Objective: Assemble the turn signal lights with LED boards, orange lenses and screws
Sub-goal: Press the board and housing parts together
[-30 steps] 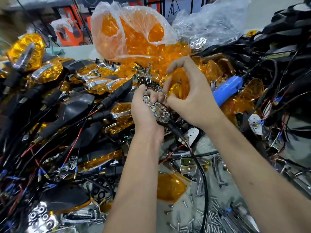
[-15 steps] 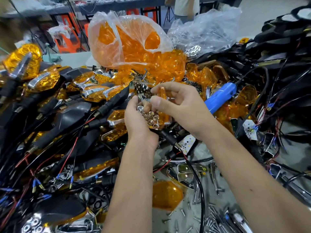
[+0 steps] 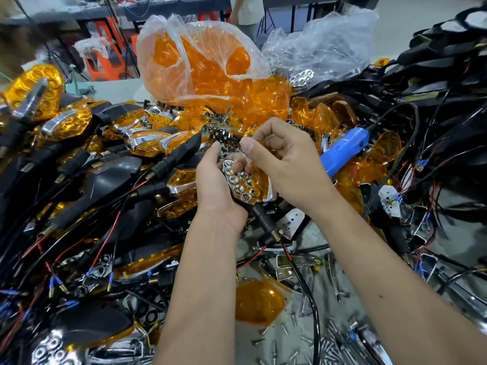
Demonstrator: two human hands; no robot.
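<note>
My left hand [image 3: 216, 185] is curled around a turn signal light [image 3: 243, 187], cradling its dark body from below with the chrome honeycomb reflector facing up at me, the small LED cells showing in a row along it. My right hand [image 3: 287, 164] comes in from the other side with fingers bent, pinching an orange lens [image 3: 259, 177] against the right edge of that reflector, my thumb stretched across toward my left fingertips; the lens sits tilted on the housing, partly hidden under my fingers, so I cannot tell whether it is seated. A black stalk and cable [image 3: 297, 270] run down from the light between my forearms. Just right of my right hand lies a blue electric screwdriver [image 3: 342, 151], resting on a heap of loose orange lenses. Behind my hands stands a clear plastic bag [image 3: 200, 56] stuffed with more orange lenses, and beside it a second, crumpled clear bag [image 3: 319, 48]. To my left is a pile of finished lights [image 3: 66, 122] with black housings, chrome trim and red and black wires. Below my wrists a single orange lens [image 3: 259, 304] lies on the table, with screws [image 3: 334, 343] scattered near it, and a white LED board [image 3: 390, 201] sits off to the right among tangled wiring.
</note>
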